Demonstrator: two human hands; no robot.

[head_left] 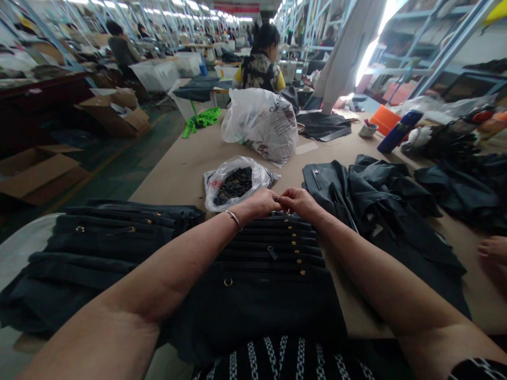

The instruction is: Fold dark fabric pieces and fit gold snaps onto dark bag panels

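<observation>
My left hand point(264, 200) and my right hand point(298, 202) meet over the far end of a row of overlapping dark fabric panels point(261, 306). Fingers of both hands are closed in a pinch around a small dark piece point(276, 199), too small to name surely. Down the panels run zippers with gold-coloured ends, and one dark zipper pull point(272, 253) lies on top. A gold ring point(228, 283) sits on the nearest panel. Just beyond my left hand is an opened plastic bag point(212, 192) full of small dark pieces with metal bits.
Another stack of dark panels point(106, 237) lies at left. Loose dark fabric pieces point(388, 200) cover the right side, where another person's hand point(493, 248) shows. A large plastic bag point(261, 124), a blue bottle point(400, 131) and a small cup point(368, 130) stand farther back.
</observation>
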